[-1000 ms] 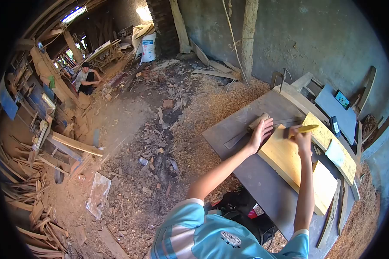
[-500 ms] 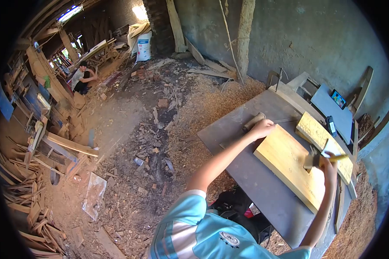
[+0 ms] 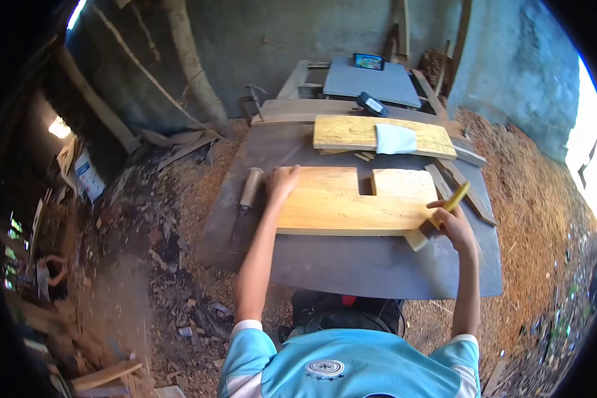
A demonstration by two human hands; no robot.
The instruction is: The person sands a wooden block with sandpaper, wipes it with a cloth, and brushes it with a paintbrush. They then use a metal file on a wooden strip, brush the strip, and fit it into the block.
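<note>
Covering dirt floor, sawdust (image 3: 511,166), grey worktable (image 3: 351,262), concrete wall (image 3: 278,40)

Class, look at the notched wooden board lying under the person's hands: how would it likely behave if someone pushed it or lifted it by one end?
The notched board looks thick and solid, so it would probably stay stiff. It lies flat on the table, so a push would likely slide it, not tip or roll it. The left hand pressing one end suggests it shifts if unheld.

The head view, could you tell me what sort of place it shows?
Most likely a rough woodworking shop: a notched pale plank lies on a grey workbench, sawdust covers the earth floor, and offcuts lie about. The right hand grips a yellow-handled tool.
</note>
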